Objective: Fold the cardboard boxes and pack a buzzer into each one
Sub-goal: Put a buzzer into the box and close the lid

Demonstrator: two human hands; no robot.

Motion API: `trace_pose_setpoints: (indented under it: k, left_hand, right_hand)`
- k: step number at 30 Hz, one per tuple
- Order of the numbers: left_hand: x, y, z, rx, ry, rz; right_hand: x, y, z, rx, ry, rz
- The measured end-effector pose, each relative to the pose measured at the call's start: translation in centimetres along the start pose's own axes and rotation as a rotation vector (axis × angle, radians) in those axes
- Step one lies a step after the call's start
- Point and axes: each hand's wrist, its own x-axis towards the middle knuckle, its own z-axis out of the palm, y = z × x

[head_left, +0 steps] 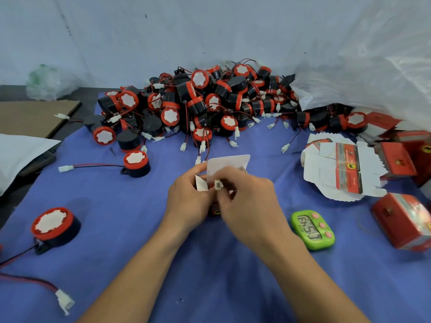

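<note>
At 7 o'clock, nearest of all, a loose plug [64,300] on red and black wires is lying on the blue cloth [140,264]. Both forearms are reaching in from 6 o'clock to the middle of the cloth, where the hands are meeting on the box [228,163]. The left hand [186,199] is curling round the box's left side and gripping it, and a small white flap is sticking out past its fingers. The right hand [247,203] is pinching a white plug [218,184] at the box's open top, just beside the left fingertips. The tall white lid flap is standing up behind both hands, and a sliver of the red body is showing beneath them. The hands are hiding whatever is sitting inside. At 3 o'clock of the hands a green timer [312,229] is lying face up near the right wrist, and farther out a closed box [403,220] is lying on its side. At 9 o'clock a buzzer [54,226] is sitting face up, its wire trailing toward 7 o'clock. At 2 o'clock a fanned stack of blanks [338,173] is lying flat, with red boxes [396,159] just beside it. At 10 o'clock a second buzzer [136,163] is sitting upright, its wire stretching toward 9 o'clock. At 12 o'clock the pile [210,101] of buzzers is spreading along the cloth's far edge, its white plugs spilling toward the hands. A clear bag [373,66] is slumping over the pile's right end at 1 o'clock, and cardboard [35,115] is lying off the cloth at 10 o'clock.
</note>
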Motion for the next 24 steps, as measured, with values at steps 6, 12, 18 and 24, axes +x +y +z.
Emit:
trace_pose_setpoints:
  k: [6,12,18,24]
  left_hand:
    - [-0.2,0.1,0.1,-0.015,0.001,0.029]
    - [-0.2,-0.1,0.1,-0.013,0.004,0.034]
    - [-0.3,-0.1,0.1,-0.004,0.002,0.051]
    - [-0.3,0.4,0.1,-0.030,-0.018,0.018]
  right_hand:
    - [0.2,0.5,-0.6,-0.067,-0.058,0.127]
    - [0.2,0.4,-1.3,-0.044,-0.103,0.195]
    - [0.5,0.7,-1.0,-0.144,-0.019,0.180]
    - [0.0,1.3,-0.8,-0.407,0.253,-0.036]
